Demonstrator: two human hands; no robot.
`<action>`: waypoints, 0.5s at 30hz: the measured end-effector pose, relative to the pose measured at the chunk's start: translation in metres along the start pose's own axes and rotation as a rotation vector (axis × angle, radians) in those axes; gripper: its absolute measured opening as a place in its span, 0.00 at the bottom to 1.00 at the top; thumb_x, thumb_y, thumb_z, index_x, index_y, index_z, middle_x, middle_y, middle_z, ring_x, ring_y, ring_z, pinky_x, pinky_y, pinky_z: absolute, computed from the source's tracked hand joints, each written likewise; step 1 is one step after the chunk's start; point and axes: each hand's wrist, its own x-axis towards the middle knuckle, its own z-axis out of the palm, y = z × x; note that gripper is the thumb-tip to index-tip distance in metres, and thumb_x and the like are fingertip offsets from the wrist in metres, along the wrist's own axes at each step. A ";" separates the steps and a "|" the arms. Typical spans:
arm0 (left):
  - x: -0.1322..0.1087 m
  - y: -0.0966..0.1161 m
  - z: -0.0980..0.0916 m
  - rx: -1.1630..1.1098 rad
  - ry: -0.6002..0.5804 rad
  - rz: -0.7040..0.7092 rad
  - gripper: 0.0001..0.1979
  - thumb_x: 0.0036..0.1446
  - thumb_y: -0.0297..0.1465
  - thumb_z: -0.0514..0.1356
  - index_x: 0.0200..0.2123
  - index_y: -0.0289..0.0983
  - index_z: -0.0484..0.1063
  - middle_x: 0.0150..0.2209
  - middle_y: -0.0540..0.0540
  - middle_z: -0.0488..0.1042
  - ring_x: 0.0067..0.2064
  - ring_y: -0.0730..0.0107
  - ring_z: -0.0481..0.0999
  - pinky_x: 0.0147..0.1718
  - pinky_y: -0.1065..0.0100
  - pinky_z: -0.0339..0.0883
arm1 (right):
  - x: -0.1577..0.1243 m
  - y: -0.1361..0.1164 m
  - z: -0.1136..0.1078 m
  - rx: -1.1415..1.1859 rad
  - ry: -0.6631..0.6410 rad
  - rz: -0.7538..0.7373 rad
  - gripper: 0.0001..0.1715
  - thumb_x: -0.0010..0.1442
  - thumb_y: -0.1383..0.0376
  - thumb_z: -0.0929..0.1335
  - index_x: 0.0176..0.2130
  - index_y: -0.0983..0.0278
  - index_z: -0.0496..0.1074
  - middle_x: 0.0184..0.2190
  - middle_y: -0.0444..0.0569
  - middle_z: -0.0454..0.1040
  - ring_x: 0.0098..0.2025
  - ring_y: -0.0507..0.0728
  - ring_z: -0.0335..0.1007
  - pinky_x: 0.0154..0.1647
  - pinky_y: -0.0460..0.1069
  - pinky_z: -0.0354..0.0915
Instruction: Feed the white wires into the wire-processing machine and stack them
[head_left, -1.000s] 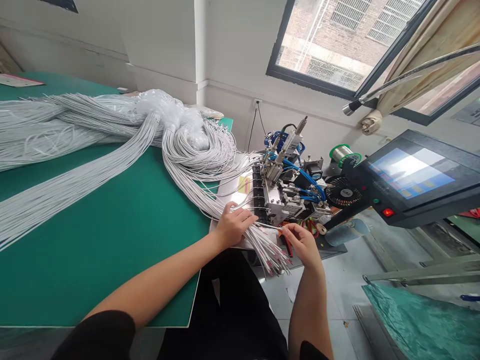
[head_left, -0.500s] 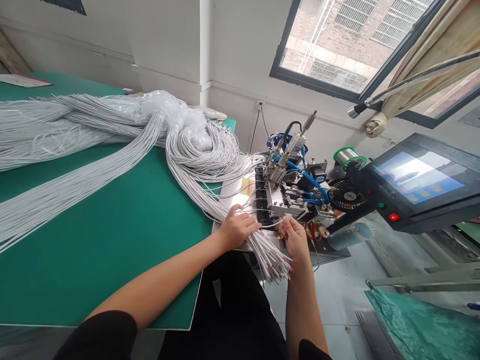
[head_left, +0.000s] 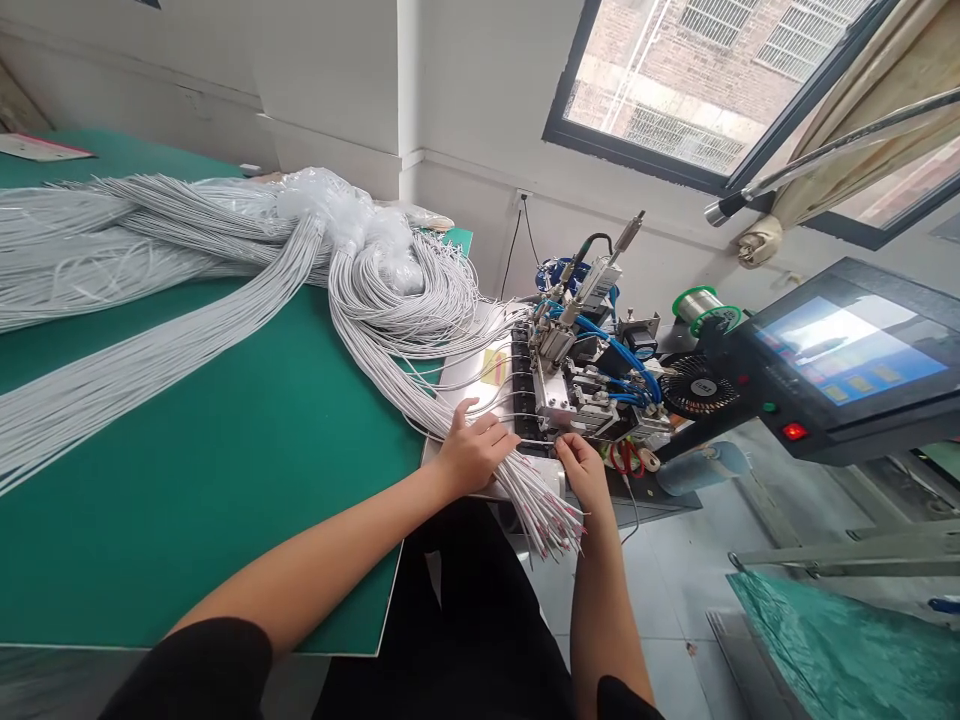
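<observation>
My left hand (head_left: 474, 452) lies palm down over a bundle of thin white wires (head_left: 536, 500), its little finger raised and its thumb hidden beneath. The bundle's pink-marked ends fan out past the hand. One single white wire (head_left: 536, 442) runs from near my left fingertips to my right hand (head_left: 579, 462), which is closed in a pinch on its end. That wire lies at the near end of the black fixture strip (head_left: 526, 400) on the bench machine (head_left: 559, 380). Several other wires lead into the strip farther back.
Plastic-wrapped wire bundles (head_left: 322, 205) lie across the green table (head_left: 300, 440). A monitor (head_left: 847, 350) with a lit red button stands at right, near a small black fan (head_left: 697, 385) and a solder wire spool (head_left: 701, 308). Red-handled scissors (head_left: 624, 460) lie behind my right hand.
My right hand has moved slightly left and brought the single wire down straight along the near end of the black strip. My left hand stays on the bundle, its fingers a little more spread.
</observation>
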 end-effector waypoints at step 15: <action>0.001 0.002 0.004 0.007 -0.127 -0.095 0.12 0.49 0.24 0.56 0.37 0.39 0.73 0.31 0.46 0.74 0.41 0.59 0.71 0.57 0.46 0.42 | 0.004 0.006 0.012 0.367 -0.005 0.238 0.14 0.48 0.57 0.69 0.22 0.62 0.64 0.17 0.38 0.55 0.21 0.49 0.47 0.22 0.46 0.47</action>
